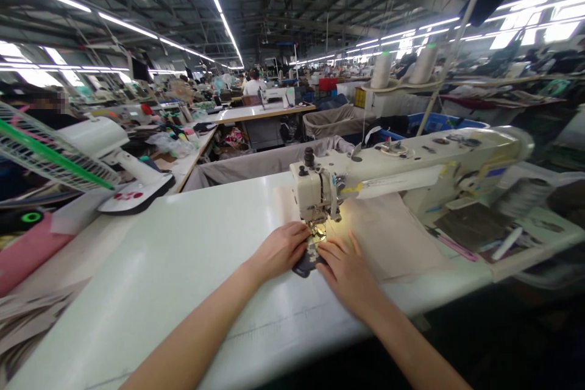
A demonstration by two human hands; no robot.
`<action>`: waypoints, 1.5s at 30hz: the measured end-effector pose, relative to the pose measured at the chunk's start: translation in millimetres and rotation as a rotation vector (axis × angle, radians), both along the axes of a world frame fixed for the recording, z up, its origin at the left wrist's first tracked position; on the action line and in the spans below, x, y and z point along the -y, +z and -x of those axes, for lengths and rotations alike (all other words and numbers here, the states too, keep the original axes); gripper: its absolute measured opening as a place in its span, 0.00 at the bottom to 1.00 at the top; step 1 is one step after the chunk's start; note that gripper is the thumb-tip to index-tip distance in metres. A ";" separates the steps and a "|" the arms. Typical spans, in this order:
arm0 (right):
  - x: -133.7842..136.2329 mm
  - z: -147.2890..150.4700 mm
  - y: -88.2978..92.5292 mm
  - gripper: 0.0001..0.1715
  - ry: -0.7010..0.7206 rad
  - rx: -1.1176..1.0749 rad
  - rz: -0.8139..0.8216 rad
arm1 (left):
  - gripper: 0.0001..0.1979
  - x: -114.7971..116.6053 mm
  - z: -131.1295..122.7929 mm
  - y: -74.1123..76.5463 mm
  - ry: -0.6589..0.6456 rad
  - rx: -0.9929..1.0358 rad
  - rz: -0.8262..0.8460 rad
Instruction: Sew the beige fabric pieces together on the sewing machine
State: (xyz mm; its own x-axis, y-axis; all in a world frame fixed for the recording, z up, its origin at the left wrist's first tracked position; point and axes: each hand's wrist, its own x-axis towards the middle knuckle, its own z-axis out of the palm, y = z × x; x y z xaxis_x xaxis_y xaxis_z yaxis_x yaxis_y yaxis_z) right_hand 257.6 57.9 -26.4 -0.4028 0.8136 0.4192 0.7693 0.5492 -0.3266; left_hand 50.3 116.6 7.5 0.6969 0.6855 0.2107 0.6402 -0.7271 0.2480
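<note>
A cream sewing machine (411, 173) stands on a white table (183, 268). Its needle head (315, 201) is lit from below. A small dark piece of fabric (307, 261) lies just under the needle. My left hand (281, 250) rests on the fabric's left side, fingers curled down onto it. My right hand (347, 271) presses on its right side, fingers together and pointing at the needle. Most of the fabric is hidden between my hands.
A white desk fan (91, 152) stands at the table's far left, beside a pink item (27, 256). A tray with tools (498, 237) sits right of the machine. Thread cones (381, 70) stand behind it. Grey cloth bins (256, 164) and other workstations with people fill the background.
</note>
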 end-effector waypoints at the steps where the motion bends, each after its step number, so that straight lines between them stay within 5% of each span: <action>1: 1.1 0.0 -0.7 0.13 0.000 -0.006 -0.001 | 0.16 1.2 0.3 -1.5 0.021 0.001 -0.012; 30: 1.6 2.6 -1.4 0.11 -0.008 -0.032 0.034 | 0.16 -0.7 4.1 -9.7 0.116 -0.062 -0.093; 35: 3.4 2.9 2.9 0.10 -0.005 -0.067 0.044 | 0.13 8.2 -0.5 1.6 0.159 -0.075 -0.055; 40: 11.1 1.7 4.6 0.11 0.024 -0.072 0.035 | 0.11 27.0 -8.7 -4.2 0.097 0.029 0.108; 45: 16.7 -2.2 3.8 0.09 0.041 -0.033 0.028 | 0.07 39.0 -15.9 -6.7 0.069 0.054 0.057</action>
